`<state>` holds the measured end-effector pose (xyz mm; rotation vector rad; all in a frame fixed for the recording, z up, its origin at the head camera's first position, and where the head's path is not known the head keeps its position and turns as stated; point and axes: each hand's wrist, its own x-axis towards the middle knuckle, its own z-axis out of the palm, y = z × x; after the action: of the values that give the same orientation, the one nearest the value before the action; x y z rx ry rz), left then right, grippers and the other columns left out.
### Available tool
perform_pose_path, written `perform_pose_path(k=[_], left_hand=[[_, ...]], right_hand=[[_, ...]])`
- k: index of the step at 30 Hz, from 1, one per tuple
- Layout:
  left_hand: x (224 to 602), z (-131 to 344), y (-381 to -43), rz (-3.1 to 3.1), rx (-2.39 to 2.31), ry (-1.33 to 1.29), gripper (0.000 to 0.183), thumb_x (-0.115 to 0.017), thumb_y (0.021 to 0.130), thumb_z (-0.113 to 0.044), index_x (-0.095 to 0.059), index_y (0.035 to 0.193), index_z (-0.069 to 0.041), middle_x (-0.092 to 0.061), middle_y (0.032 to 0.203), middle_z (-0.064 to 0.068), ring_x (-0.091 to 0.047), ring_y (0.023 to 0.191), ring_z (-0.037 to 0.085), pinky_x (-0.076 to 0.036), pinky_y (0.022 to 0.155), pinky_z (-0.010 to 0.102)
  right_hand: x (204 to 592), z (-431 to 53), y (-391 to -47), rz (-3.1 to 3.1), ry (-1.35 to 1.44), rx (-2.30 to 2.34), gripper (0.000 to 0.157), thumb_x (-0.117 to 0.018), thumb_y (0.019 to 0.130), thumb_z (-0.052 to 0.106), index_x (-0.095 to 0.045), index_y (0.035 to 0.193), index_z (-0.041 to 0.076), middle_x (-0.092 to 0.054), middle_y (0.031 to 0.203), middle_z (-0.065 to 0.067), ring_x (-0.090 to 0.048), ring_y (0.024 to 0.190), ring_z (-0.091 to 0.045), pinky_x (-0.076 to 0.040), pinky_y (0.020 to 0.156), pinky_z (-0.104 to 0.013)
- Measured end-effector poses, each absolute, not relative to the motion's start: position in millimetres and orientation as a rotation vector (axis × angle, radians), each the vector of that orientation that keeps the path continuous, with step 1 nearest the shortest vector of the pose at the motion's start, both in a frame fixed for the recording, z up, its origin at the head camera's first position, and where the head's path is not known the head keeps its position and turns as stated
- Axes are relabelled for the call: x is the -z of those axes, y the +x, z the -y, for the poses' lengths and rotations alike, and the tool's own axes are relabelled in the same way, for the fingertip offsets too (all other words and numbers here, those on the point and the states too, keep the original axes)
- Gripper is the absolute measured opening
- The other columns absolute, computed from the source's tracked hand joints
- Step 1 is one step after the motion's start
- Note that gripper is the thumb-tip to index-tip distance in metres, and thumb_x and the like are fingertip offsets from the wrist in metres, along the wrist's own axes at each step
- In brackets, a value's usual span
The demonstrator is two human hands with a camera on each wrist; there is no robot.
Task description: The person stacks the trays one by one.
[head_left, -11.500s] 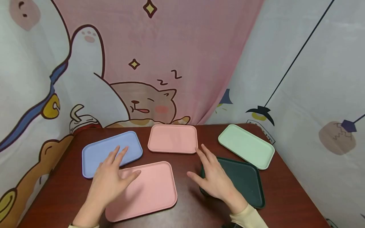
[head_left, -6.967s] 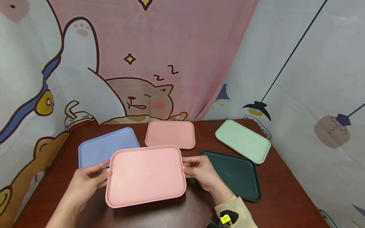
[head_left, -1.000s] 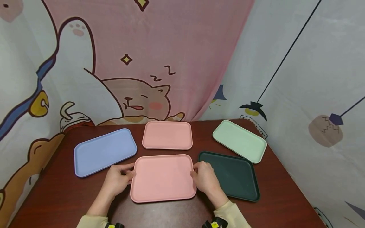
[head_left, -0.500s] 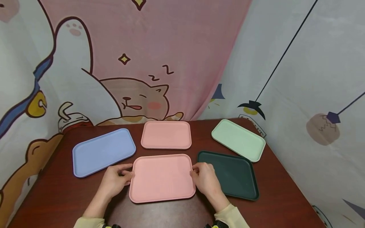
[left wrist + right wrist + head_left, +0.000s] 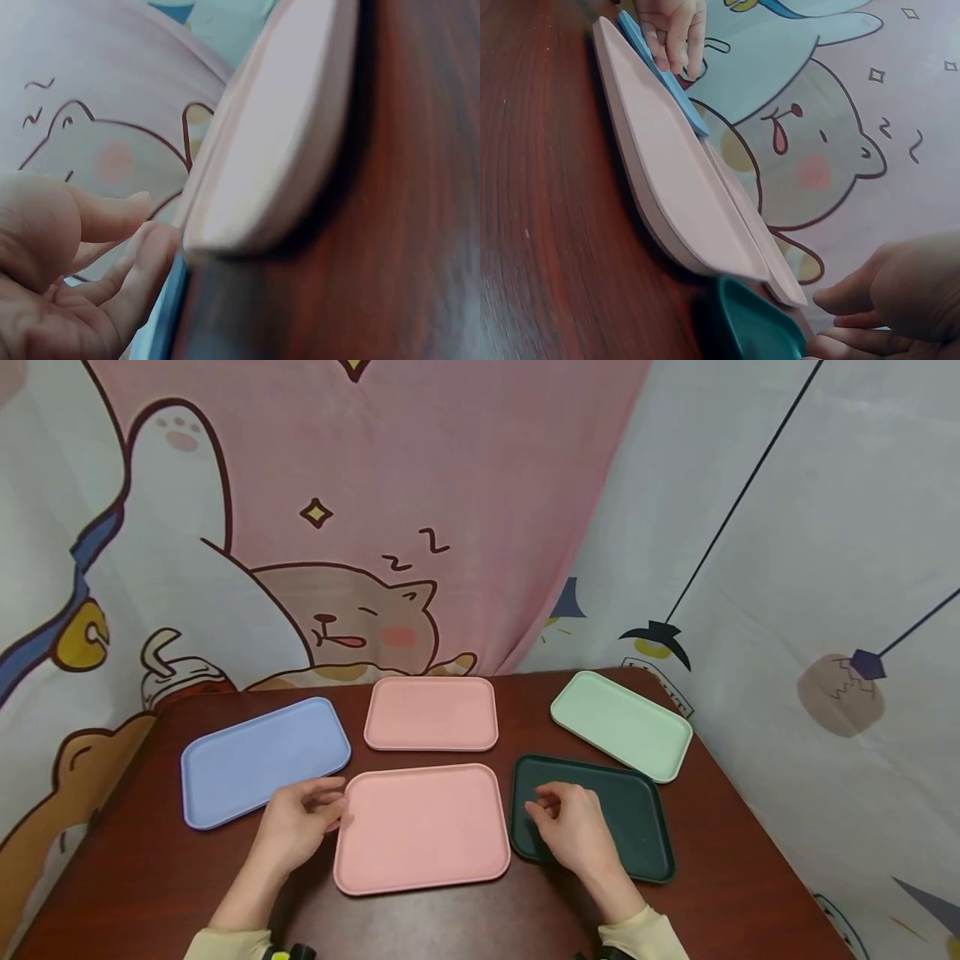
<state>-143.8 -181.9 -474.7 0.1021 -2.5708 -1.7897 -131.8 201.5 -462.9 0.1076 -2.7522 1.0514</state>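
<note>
The nearer pink tray [image 5: 423, 831] lies flat on the brown table. By its left rim is my left hand [image 5: 292, 827], thumb and fingers slightly bent and parted, with nothing between them. In the left wrist view, the fingertips [image 5: 161, 236] are right at a corner of that pink tray [image 5: 262, 142]. My right hand [image 5: 577, 831] is off to the right, over the dark green tray [image 5: 637, 831], its fingers loosely curled and holding nothing. From the right wrist, this hand [image 5: 900, 300] appears beyond the dark green tray [image 5: 757, 326].
A blue tray [image 5: 262, 760] lies behind my left hand. The smaller pink tray [image 5: 431, 714] sits at the table's back edge, and a mint green tray [image 5: 622, 727] lies angled at the back right, close to the dark green one. A cartoon-printed curtain [image 5: 480, 510] hangs behind.
The larger pink tray was lifted in both hands, then set down further right and straighter. Since half a second ago, my right hand has left its rim and moved right; my left has loosened.
</note>
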Motion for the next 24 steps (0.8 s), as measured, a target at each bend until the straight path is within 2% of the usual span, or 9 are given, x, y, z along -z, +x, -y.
perform_pose_path(k=[10, 17, 24], left_hand=[[457.5, 143.6, -155.6, 2.601, 1.839, -0.042, 0.031, -0.074, 0.097, 0.001, -0.072, 0.127, 0.005, -0.075, 0.105, 0.016, -0.075, 0.092, 0.031, -0.066, 0.071, 0.035], [460.0, 108.1, -170.6, 2.6, 1.897, -0.16, 0.029, -0.076, 0.097, -0.006, -0.073, 0.123, 0.007, -0.077, 0.103, 0.016, -0.077, 0.084, 0.034, -0.066, 0.069, 0.038], [460.2, 70.9, -177.1, 2.618, 1.984, -0.267, 0.032, -0.075, 0.097, -0.005, -0.071, 0.123, 0.012, -0.077, 0.1, 0.019, -0.077, 0.082, 0.037, -0.066, 0.069, 0.042]], right_hand=[[450.8, -233.5, -126.6, 2.784, 0.037, -1.029, 0.027, -0.083, 0.094, 0.015, -0.079, 0.115, 0.0, -0.076, 0.098, -0.007, -0.072, 0.086, -0.019, -0.063, 0.074, -0.042], [444.5, -264.0, -123.5, 2.791, -0.018, -1.009, 0.036, -0.079, 0.098, 0.018, -0.073, 0.125, -0.004, -0.075, 0.112, -0.017, -0.073, 0.096, -0.03, -0.063, 0.077, -0.047], [443.2, -292.9, -116.3, 2.811, -0.108, -0.968, 0.04, -0.077, 0.099, 0.021, -0.071, 0.129, -0.005, -0.075, 0.113, -0.02, -0.072, 0.097, -0.033, -0.062, 0.076, -0.048]])
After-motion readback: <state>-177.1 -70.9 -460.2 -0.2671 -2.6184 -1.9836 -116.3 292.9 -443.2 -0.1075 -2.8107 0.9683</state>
